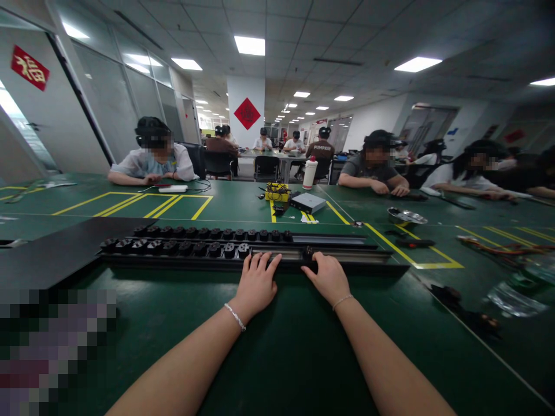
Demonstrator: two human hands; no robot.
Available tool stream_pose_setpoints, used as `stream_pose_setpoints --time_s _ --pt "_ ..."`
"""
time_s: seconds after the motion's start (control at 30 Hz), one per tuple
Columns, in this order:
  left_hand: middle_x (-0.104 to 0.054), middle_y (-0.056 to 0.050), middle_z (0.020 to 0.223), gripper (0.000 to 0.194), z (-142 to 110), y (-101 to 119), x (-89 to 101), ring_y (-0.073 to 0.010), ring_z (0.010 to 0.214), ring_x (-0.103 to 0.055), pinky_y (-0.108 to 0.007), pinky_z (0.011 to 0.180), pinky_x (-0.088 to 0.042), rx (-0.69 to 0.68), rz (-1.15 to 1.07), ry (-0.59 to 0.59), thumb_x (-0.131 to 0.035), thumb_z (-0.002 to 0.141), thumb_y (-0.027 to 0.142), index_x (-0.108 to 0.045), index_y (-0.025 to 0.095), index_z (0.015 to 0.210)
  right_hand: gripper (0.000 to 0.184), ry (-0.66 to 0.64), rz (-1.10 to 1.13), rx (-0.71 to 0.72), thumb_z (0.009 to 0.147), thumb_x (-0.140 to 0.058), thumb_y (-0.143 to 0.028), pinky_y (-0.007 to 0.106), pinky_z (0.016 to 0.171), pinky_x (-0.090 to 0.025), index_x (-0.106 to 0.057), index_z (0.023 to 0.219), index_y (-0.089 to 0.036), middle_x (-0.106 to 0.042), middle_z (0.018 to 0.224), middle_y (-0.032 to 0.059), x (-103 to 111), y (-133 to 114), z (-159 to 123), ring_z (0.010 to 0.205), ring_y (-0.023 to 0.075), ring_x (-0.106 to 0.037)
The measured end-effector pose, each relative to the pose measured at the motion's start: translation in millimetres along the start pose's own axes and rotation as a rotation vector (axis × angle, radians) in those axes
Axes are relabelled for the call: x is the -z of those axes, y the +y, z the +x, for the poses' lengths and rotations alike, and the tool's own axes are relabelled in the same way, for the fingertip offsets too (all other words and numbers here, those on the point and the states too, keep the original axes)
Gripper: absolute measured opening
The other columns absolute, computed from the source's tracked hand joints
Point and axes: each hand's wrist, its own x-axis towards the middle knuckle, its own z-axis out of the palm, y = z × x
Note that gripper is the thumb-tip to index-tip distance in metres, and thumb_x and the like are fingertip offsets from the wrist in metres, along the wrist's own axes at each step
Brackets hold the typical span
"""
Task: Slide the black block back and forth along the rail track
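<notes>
Two long black power tracks lie side by side across the green table. Rows of round black socket modules (pixel 200 248) fill the left part of the near track (pixel 364 261) and most of the far track (pixel 338 238). My left hand (pixel 259 283) rests on the near track with its fingers spread, just right of the last modules in its row. Between the thumb and fingers of my right hand (pixel 328 278) is a single socket module (pixel 309 252), upright at the near track's channel. A bare stretch of channel shows between my hands.
At left lies a large black panel (pixel 73 248). Beyond the tracks are a grey box (pixel 307 202), a yellow box with cables (pixel 277 192) and a white bottle (pixel 310 173). A metal bowl (pixel 406 216) and plastic bottle (pixel 520 292) stand right. Co-workers sit opposite.
</notes>
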Motion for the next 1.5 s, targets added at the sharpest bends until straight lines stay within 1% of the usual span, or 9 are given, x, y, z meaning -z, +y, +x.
stream_pose_setpoints --time_s 0.53,0.77,0.9,1.03,1.5 --pt "-0.045 -0.006 0.139 0.064 -0.6 0.2 0.3 -0.0261 0.128 -0.036 -0.048 0.111 -0.02 -0.004 0.013 -0.006 -0.053 0.078 0.026 -0.035 0.029 0.139 0.021 0.027 0.066 -0.004 0.08 -0.059 -0.04 0.033 0.077 -0.04 -0.051 0.084 -0.021 -0.062 0.077 0.0059 -1.6 1.7 0.7 0.077 0.0218 -0.056" --pt "-0.046 -0.005 0.137 0.063 -0.2 0.5 0.6 -0.026 0.127 -0.037 -0.048 0.111 -0.02 0.005 0.009 -0.009 -0.053 0.078 0.026 -0.036 0.029 0.138 0.025 0.005 0.044 -0.042 0.077 -0.062 -0.042 0.032 0.075 -0.04 -0.052 0.083 -0.02 -0.062 0.077 0.006 -0.3 1.1 1.2 0.078 0.0222 -0.056" --pt "-0.046 -0.006 0.138 0.063 -0.3 0.4 -0.1 -0.0263 0.127 -0.036 -0.048 0.111 -0.02 0.001 0.008 0.004 -0.053 0.077 0.026 -0.036 0.029 0.138 0.026 0.001 0.033 -0.041 0.077 -0.062 -0.044 0.033 0.077 -0.039 -0.052 0.083 -0.021 -0.062 0.076 0.005 0.7 1.8 1.0 0.077 0.0219 -0.056" --pt "-0.046 -0.006 0.137 0.064 -0.2 0.5 -0.5 -0.0264 0.127 -0.036 -0.048 0.11 -0.021 0.002 0.005 0.01 -0.054 0.077 0.026 -0.037 0.028 0.138 0.023 0.024 0.057 -0.019 0.078 -0.06 -0.043 0.035 0.082 -0.038 -0.053 0.083 -0.021 -0.063 0.076 0.0042 0.5 4.4 0.9 0.077 0.0211 -0.057" --pt "-0.046 -0.006 0.138 0.063 -0.3 0.2 0.5 -0.0269 0.127 -0.036 -0.048 0.11 -0.022 0.0 0.007 0.005 -0.054 0.078 0.027 -0.037 0.029 0.138 0.023 0.018 0.065 -0.029 0.078 -0.059 -0.044 0.035 0.08 -0.039 -0.052 0.08 -0.022 -0.063 0.075 0.004 0.2 6.9 1.9 0.074 0.0208 -0.057"
